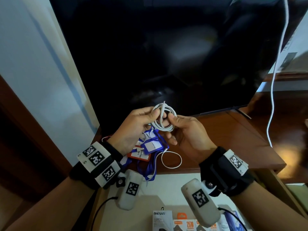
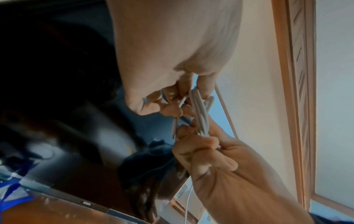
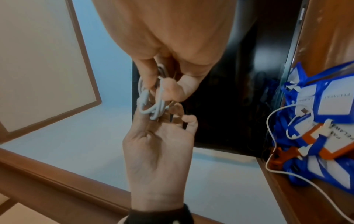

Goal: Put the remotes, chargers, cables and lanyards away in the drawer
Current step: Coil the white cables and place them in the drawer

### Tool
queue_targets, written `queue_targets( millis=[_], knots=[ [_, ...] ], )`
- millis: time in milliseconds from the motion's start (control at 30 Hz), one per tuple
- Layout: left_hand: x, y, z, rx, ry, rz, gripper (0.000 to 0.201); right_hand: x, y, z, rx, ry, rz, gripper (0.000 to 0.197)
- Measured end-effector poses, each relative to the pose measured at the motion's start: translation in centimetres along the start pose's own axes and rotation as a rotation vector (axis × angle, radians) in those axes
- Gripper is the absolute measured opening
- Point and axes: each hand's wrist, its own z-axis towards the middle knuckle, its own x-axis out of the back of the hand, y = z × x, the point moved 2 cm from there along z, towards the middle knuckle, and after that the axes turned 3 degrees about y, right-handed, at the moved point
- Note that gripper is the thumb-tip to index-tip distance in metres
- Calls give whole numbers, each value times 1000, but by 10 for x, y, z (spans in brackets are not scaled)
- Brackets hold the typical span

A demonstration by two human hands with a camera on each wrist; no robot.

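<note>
A white cable [image 1: 164, 118] wound into a small coil is held in the air in front of the TV. My left hand [image 1: 155, 114] pinches one side of the coil and my right hand [image 1: 171, 119] pinches the other. The left wrist view shows the coil [image 2: 199, 112] edge-on between both sets of fingers [image 2: 168, 104]. In the right wrist view the coil [image 3: 149, 104] hangs between the two hands. Below them, blue and orange lanyards [image 1: 150, 147] with card holders lie in a pile, beside a loose white cable loop [image 1: 171, 160]. The open drawer [image 1: 166, 189] is nearest me.
Boxed chargers [image 1: 188, 224] lie at the drawer's front. A large dark TV [image 1: 166, 55] stands on the wooden cabinet top [image 1: 233, 139]. Another white cable [image 1: 273, 80] hangs down at the right. The lanyard pile [image 3: 325, 121] fills the cabinet's left end by the wall.
</note>
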Motion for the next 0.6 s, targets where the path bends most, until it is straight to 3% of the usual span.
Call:
queue_targets(
  millis=[133,300,467,600],
  knots=[
    [1,-3,0,47,-35,-19,42,3,3,2,-42,18,7,30],
    [0,-13,-1,215,22,-121,63,8,9,2,-94,44,-30,28],
    [-3,-21,-4,268,94,-45,24,11,20,2,-111,96,-93,26],
    [4,-32,1,229,193,97,15,13,27,3,-111,118,-130,27]
  ],
)
